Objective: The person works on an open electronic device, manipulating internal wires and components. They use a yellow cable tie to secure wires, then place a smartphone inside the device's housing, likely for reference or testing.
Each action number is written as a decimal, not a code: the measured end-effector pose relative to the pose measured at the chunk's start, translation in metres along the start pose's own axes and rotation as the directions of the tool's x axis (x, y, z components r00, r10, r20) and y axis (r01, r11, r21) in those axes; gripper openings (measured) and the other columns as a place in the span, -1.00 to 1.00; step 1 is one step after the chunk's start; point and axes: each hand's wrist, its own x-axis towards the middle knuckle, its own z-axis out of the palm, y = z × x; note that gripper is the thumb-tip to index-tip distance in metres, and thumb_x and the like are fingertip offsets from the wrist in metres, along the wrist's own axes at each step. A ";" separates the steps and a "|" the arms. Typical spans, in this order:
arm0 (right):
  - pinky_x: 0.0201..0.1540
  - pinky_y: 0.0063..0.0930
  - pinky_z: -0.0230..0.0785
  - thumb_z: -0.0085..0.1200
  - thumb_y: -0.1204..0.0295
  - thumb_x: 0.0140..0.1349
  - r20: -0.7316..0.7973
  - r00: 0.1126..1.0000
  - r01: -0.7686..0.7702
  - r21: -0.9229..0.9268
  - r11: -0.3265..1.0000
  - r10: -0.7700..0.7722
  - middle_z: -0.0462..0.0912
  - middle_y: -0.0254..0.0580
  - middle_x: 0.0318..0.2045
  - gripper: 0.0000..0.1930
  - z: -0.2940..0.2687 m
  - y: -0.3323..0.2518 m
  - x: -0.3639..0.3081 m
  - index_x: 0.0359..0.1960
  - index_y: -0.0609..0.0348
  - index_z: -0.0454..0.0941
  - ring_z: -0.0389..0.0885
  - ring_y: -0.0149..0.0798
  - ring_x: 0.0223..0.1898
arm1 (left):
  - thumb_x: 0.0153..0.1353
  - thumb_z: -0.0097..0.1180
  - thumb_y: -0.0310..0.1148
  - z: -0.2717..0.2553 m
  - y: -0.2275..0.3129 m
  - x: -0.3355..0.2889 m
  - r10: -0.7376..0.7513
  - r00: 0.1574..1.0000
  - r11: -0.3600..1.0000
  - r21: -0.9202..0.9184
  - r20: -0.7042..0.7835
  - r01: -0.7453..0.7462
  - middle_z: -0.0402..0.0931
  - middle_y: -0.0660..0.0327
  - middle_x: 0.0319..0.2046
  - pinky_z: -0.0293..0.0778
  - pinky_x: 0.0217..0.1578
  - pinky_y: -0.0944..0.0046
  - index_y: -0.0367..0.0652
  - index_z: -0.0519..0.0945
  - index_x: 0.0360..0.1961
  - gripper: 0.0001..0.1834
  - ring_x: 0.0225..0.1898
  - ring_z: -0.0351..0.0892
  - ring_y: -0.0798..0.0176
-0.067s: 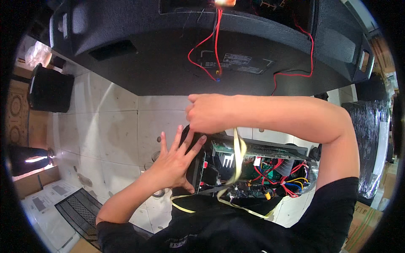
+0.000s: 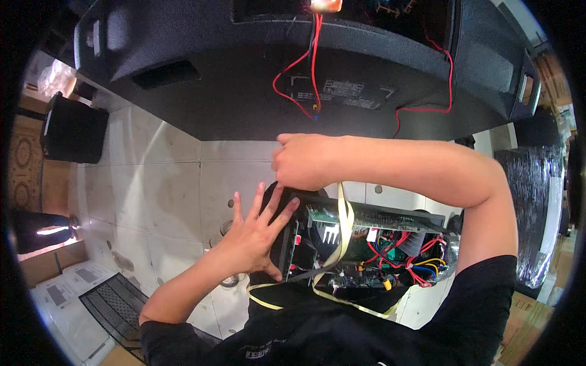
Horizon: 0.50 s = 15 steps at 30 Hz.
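Observation:
My left hand [image 2: 251, 239] lies with its fingers spread across the black left end of an opened electronic unit [image 2: 378, 213]. Inside that unit are green circuit boards and bundled red, blue and yellow wires [image 2: 421, 262]. My right hand [image 2: 305, 161] is closed above the unit's far left corner, close to the left fingertips; its curled fingers hide whatever they grip. From below my right wrist a pale yellow strip [image 2: 345, 229] drapes over the unit and loops toward my shirt.
Beyond my hands stands a large black cabinet [image 2: 232, 110] with red wires [image 2: 314, 61] hanging out. A black box [image 2: 74, 128] and a perforated black panel [image 2: 116, 308] are on the left. Film-wrapped goods [image 2: 531, 213] stand on the right, near cardboard boxes [image 2: 528, 329].
The pale yellow strip hangs a little straighter over the unit. Both hands keep nearly the same pose, and the whole view has shifted slightly.

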 end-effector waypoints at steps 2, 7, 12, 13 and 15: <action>0.02 -0.13 0.48 0.17 0.45 0.11 0.034 0.987 -0.156 -0.023 0.987 0.157 0.72 -0.08 -0.31 -0.88 -0.007 0.009 -0.007 -0.37 0.14 0.73 0.70 -0.01 -0.15 | -0.59 0.62 0.32 0.001 -0.001 0.001 0.015 0.999 0.999 0.037 -0.029 -0.014 -0.35 -0.23 0.60 -0.24 0.32 -0.77 -0.04 -0.14 0.63 0.74 0.57 -0.40 -0.52; -0.18 -0.25 0.53 0.19 0.56 0.14 -0.439 0.842 -0.194 0.295 0.936 0.313 0.68 -0.03 -0.28 -0.92 -0.044 -0.013 -0.074 -0.33 0.29 0.66 0.69 0.01 -0.19 | -0.63 0.68 0.16 0.013 -0.004 -0.003 0.067 0.990 0.997 0.040 -0.121 -0.063 -0.37 -0.05 0.63 -0.22 0.34 -0.74 -0.06 -0.13 0.62 0.75 0.61 -0.41 -0.37; -0.28 -0.30 0.49 0.30 0.63 0.08 -0.635 0.610 -0.240 0.423 0.874 0.475 0.63 -0.12 -0.38 -0.88 -0.081 -0.101 -0.147 -0.33 0.23 0.69 0.64 -0.19 -0.31 | -0.66 0.68 0.14 0.013 -0.003 -0.007 0.013 0.997 1.000 0.009 -0.079 -0.012 -0.41 0.03 0.64 -0.35 0.38 -0.70 -0.07 -0.17 0.63 0.78 0.62 -0.48 -0.28; -0.29 -0.28 0.48 0.32 0.65 0.05 -0.643 0.553 -0.255 0.474 0.843 0.529 0.64 -0.10 -0.36 -0.85 -0.084 -0.121 -0.160 -0.33 0.21 0.68 0.62 -0.20 -0.29 | -0.64 0.68 0.15 0.012 -0.002 -0.006 0.016 0.997 1.000 0.023 -0.073 -0.015 -0.41 0.07 0.65 -0.36 0.38 -0.71 -0.07 -0.18 0.63 0.78 0.63 -0.47 -0.26; -0.31 -0.26 0.44 0.33 0.60 0.08 -0.697 0.443 -0.269 0.497 0.825 0.564 0.59 -0.13 -0.35 -0.84 -0.078 -0.159 -0.182 -0.32 0.13 0.63 0.53 -0.19 -0.34 | -0.61 0.68 0.18 0.007 0.000 -0.007 0.019 0.999 0.998 0.057 -0.045 -0.016 -0.42 0.13 0.65 -0.37 0.37 -0.73 -0.08 -0.20 0.63 0.77 0.63 -0.46 -0.21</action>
